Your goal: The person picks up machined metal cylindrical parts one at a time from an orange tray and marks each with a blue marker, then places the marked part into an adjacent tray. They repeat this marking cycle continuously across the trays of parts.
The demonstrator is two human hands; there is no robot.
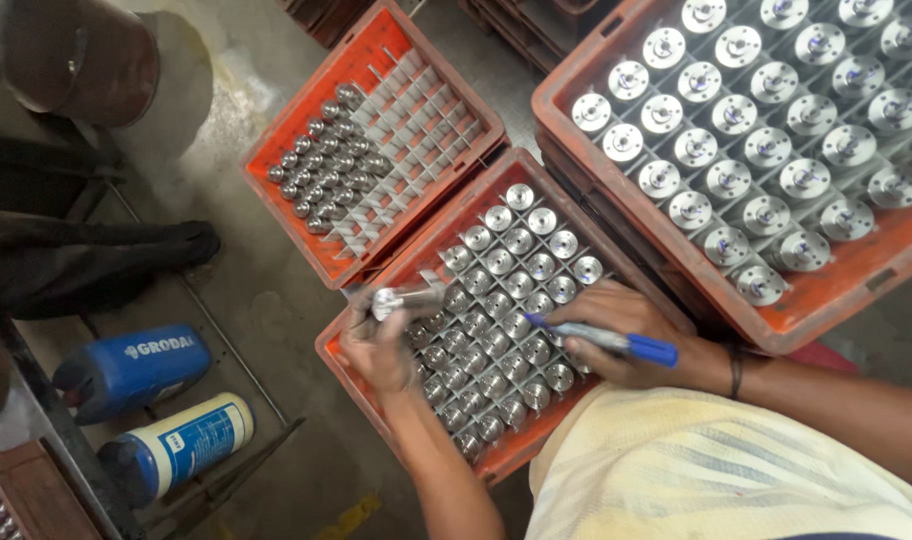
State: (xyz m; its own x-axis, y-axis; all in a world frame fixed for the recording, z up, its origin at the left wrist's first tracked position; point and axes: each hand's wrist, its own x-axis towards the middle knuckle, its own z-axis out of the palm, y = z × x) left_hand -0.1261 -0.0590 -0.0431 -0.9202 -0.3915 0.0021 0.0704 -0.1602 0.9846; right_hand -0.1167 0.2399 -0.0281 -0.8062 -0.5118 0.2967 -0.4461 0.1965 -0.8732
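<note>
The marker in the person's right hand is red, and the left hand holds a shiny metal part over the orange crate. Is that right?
Not quite. The head view shows the marker in the right hand is blue, not red. The rest holds: the left hand holds a shiny metal part over the orange crate filled with similar metal parts.

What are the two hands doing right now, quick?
Left hand: closed around a shiny metal part, lifted over the middle crate.
Right hand: closed on a blue marker pen, tip pointing at the parts in that crate.
</note>
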